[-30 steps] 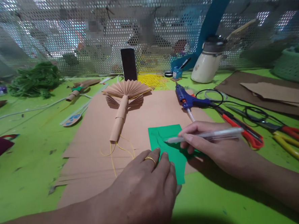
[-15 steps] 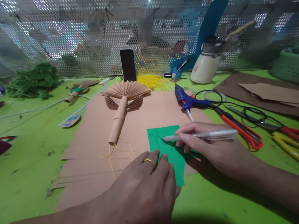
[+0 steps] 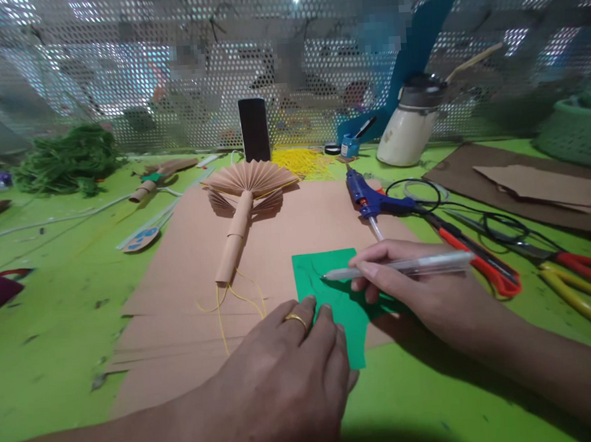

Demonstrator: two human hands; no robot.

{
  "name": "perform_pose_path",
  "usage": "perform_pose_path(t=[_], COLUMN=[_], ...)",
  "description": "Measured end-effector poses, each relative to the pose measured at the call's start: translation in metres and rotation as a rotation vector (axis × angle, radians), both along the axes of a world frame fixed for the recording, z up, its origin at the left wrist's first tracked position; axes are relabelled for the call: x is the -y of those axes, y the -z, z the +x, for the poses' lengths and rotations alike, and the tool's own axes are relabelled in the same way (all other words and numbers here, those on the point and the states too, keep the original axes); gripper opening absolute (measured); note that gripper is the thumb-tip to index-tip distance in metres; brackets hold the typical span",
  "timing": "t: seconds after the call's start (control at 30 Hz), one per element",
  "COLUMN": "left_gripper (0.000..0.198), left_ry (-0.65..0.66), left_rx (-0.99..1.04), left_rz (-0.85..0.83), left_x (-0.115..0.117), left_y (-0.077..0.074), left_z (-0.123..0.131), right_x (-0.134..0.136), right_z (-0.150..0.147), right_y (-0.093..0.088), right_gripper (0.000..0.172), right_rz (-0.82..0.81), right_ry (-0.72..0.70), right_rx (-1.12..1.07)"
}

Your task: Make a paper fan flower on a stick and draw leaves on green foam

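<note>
A green paper piece (image 3: pixel 349 318) with thin dark curved lines lies on large brown paper (image 3: pixel 177 255). My left hand (image 3: pixel 294 361), with a ring on one finger, rests flat on the green paper's lower left part, fingers extended. My right hand (image 3: pixel 404 281) pinches a clear pen (image 3: pixel 428 263), whose tip touches the green paper near its upper middle. Up and to the left lies a pleated brown paper fan shape (image 3: pixel 250 177) with a rolled paper tube (image 3: pixel 234 241) and yellow strings at its lower end.
At right are a blue glue gun (image 3: pixel 374 199), a red cutter (image 3: pixel 496 279), scissors (image 3: pixel 570 291) and brown sheets (image 3: pixel 544 186). Behind stand a dark phone (image 3: pixel 254 130), a small blue jar (image 3: pixel 349 145) and a white container (image 3: pixel 405 134). Green strands (image 3: pixel 66 158) lie at left.
The pen tip has moved very slightly right and down along the green paper, together with my right hand. My left hand stays in place on the paper.
</note>
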State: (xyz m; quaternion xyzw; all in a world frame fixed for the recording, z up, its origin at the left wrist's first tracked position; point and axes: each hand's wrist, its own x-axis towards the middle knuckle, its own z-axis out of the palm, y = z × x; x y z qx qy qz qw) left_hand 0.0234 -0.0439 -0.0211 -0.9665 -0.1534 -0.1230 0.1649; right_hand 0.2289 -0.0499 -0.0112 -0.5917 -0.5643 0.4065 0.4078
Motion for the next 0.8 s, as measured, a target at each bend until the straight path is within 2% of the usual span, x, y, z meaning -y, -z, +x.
perform_pose_path(t=[0.27,0.4,0.57,0.8], left_gripper=[0.032,0.032,0.032,0.033], left_ry=[-0.005,0.01,0.008,-0.005], left_rx=[0.001,0.0,0.004,0.003], left_rz=[0.001,-0.006,0.001,0.0], left_x=[0.0008,0.0028,0.0002,0.0005], left_y=[-0.003,-0.0016,-0.0009,-0.0013], left_z=[-0.0002,-0.0024,-0.0011,-0.0001], right_x=[-0.0023,-0.0007,-0.0006,-0.0006], right_z=[-0.0033,-0.0003,0.0047,-0.0003], right_y=[0.0001,0.0017,0.0033,-0.0025], right_gripper=[0.018,0.02,0.02,0.019], right_rz=[0.007,-0.028,0.028,-0.01], right_ry=[-0.05,-0.014,0.049,0.009], right_rx=[-0.013,-0.019,0.064,0.024])
